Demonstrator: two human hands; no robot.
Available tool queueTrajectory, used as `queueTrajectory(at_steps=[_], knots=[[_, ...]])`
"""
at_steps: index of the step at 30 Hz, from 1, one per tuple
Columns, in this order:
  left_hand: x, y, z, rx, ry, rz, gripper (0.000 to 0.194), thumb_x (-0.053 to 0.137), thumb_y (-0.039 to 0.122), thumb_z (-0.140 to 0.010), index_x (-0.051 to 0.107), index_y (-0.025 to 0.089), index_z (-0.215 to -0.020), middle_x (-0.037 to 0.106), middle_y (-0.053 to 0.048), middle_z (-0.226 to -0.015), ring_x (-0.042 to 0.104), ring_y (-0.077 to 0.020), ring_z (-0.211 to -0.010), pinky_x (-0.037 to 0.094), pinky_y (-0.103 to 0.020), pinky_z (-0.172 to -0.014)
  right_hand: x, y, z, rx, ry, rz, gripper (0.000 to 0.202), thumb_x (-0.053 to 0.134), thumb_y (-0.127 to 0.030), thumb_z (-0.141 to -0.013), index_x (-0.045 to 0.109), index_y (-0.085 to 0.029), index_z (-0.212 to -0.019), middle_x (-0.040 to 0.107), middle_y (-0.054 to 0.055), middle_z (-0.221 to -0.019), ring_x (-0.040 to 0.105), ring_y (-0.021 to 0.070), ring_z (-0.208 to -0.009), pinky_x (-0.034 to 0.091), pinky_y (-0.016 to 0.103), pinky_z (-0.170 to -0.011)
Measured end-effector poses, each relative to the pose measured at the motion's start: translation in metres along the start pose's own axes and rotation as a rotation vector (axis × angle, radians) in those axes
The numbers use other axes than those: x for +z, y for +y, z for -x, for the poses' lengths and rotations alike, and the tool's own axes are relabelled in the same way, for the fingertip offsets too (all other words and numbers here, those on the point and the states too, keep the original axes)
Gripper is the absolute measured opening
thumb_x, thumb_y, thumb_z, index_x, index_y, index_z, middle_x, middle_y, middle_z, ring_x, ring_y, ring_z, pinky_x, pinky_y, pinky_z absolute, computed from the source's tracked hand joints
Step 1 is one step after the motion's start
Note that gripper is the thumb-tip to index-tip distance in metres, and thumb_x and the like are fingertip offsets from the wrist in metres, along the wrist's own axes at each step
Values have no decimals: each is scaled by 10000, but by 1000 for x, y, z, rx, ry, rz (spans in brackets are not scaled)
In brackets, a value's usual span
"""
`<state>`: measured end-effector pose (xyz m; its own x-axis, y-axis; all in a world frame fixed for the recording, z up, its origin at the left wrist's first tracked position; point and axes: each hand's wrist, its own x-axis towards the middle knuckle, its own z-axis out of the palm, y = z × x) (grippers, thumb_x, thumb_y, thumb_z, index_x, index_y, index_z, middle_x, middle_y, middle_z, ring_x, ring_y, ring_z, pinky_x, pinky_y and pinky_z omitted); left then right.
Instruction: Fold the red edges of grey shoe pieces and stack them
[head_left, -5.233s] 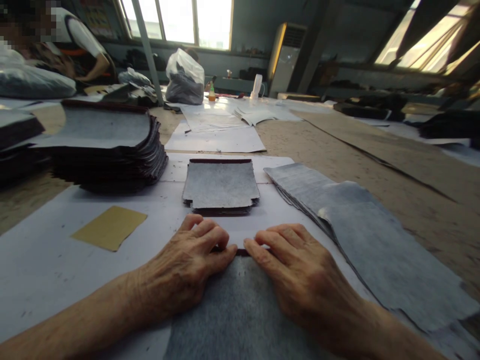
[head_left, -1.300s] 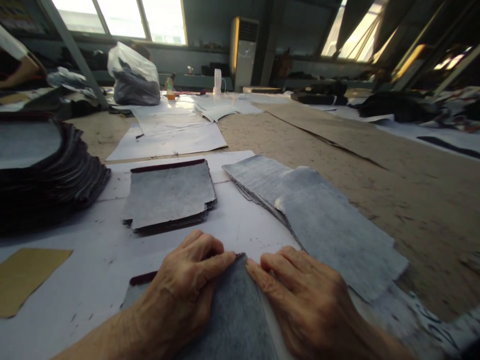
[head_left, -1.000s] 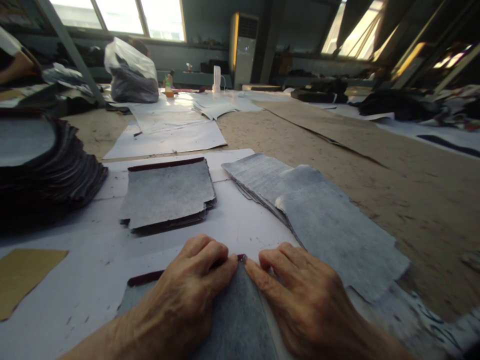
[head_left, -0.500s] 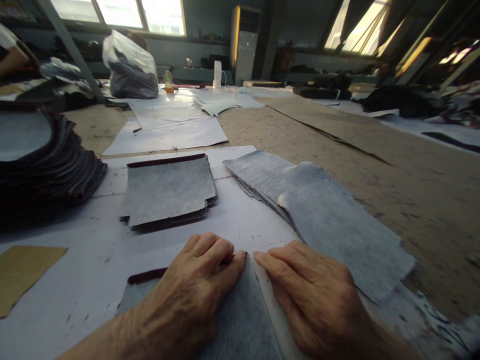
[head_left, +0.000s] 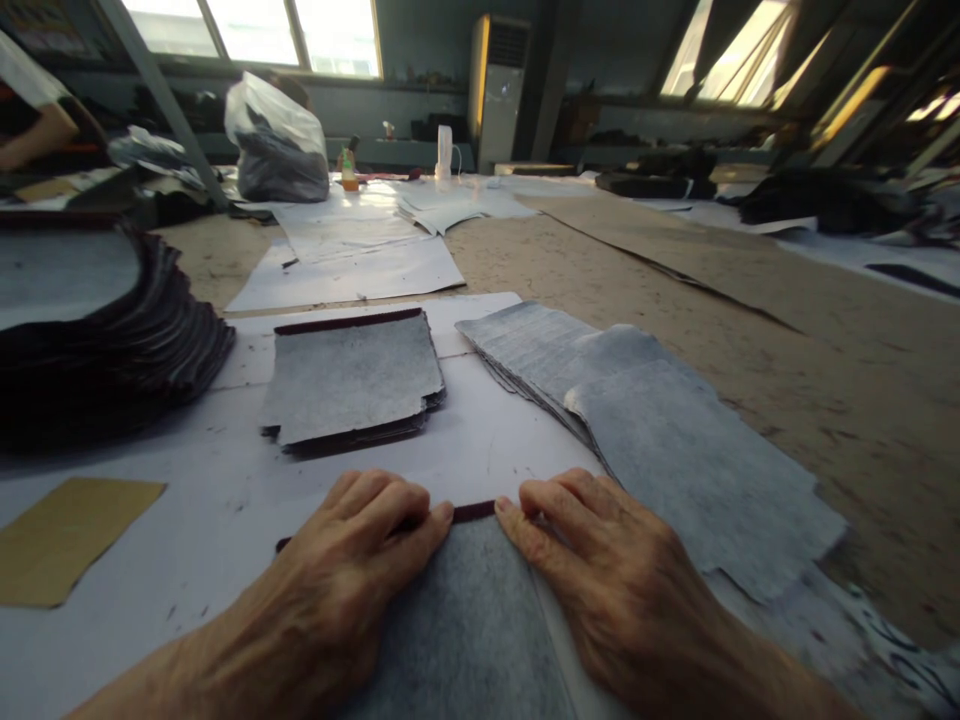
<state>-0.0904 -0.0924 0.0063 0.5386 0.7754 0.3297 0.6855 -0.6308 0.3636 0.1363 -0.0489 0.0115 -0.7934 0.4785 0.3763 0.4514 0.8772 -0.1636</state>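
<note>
A grey fabric piece (head_left: 465,610) with a narrow dark maroon folded edge along its far side lies in front of me. My left hand (head_left: 337,570) presses on that edge left of its middle, fingers curled and thumb on the fold. At the far right corner, my right hand (head_left: 607,570) pinches the same fold with thumb and bent fingers. Between the two thumbs a short stretch of the maroon fold shows. Just beyond lies a small stack of grey pieces (head_left: 352,380) with maroon far edges. To the right spreads a fanned pile of grey fabric pieces (head_left: 675,430).
A tall stack of dark-edged pieces (head_left: 180,330) stands at the left. Nearer lies a tan card (head_left: 75,540). White paper sheets (head_left: 360,265), a filled plastic bag (head_left: 277,145) and a small bottle (head_left: 349,172) are farther back. Another person's arm (head_left: 37,130) shows at far left.
My left hand has slid left along the folded edge, baring part of the maroon strip. My right hand has come onto the fold's right end. The view has shifted slightly.
</note>
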Motion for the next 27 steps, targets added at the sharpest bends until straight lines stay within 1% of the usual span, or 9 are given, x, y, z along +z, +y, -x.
queueTrajectory(at_steps=[5, 7, 10, 12, 15, 18, 21, 24, 27], knots=[[-3, -2, -2, -16, -153, 35, 502, 296, -2, -805, 370, 173, -1269, 467, -63, -975, 403, -186, -856, 377, -365, -784, -2, 2, -2, -23, -7, -12, 355, 319, -49, -844, 588, -82, -1073, 576, 113, -976, 509, 234, -831, 474, 407, -705], [-3, -2, -2, -10, -152, 42, 505, 307, -5, -793, 375, 165, -1264, 464, -65, -983, 404, -186, -854, 374, -367, -786, -6, 7, -3, 70, 57, -133, 318, 358, -64, -845, 610, -136, -1025, 596, 69, -931, 541, 196, -818, 486, 337, -705], [-3, -2, -1, -4, -117, 22, 510, 318, -2, -786, 384, 177, -1259, 468, -65, -995, 407, -188, -850, 370, -375, -791, -11, 13, -6, 328, 219, -278, 237, 435, -83, -843, 630, -196, -918, 612, 0, -844, 572, 122, -754, 479, 221, -678], [-2, -2, -1, -6, -90, 3, 513, 321, -3, -781, 396, 185, -1252, 475, -64, -989, 412, -188, -847, 371, -378, -792, -11, 13, -9, 319, 275, -263, 234, 445, -73, -842, 633, -189, -918, 607, 4, -868, 562, 124, -792, 465, 227, -718], [0, -1, 0, 2, -32, -17, 507, 332, -1, -780, 412, 194, -1241, 486, -61, -979, 426, -187, -848, 375, -376, -781, -3, 3, -18, 144, 223, -224, 271, 413, -42, -838, 620, -138, -984, 585, 53, -910, 513, 181, -869, 450, 313, -764], [0, -2, 2, -20, 36, -12, 532, 343, 6, -797, 336, 194, -1295, 503, -61, -1018, 445, -183, -881, 382, -370, -794, 8, -8, -27, 139, 112, -177, 244, 414, -43, -833, 620, -110, -945, 578, 77, -869, 489, 219, -832, 445, 377, -719], [-5, -5, 6, -163, 89, -15, 516, 424, 89, -830, 270, 170, -1315, 524, -60, -1032, 461, -186, -928, 386, -378, -838, 12, -13, -30, 153, 77, -114, 216, 454, -43, -810, 631, -127, -903, 563, 65, -814, 479, 220, -773, 423, 385, -670], [-14, -7, 11, -298, 47, -28, 413, 534, 186, -804, 402, 211, -1195, 541, -28, -977, 480, -192, -906, 392, -388, -822, 7, -10, -31, 180, 45, -185, 173, 511, -36, -778, 632, -147, -832, 540, 46, -769, 473, 207, -753, 405, 362, -658], [-20, -8, 15, -392, 18, 13, 315, 581, 203, -772, 498, 226, -1075, 552, -7, -927, 496, -184, -861, 395, -370, -782, -2, -5, -34, 220, 2, -339, 175, 550, 8, -730, 609, -156, -752, 534, 21, -756, 489, 179, -771, 401, 313, -671]])
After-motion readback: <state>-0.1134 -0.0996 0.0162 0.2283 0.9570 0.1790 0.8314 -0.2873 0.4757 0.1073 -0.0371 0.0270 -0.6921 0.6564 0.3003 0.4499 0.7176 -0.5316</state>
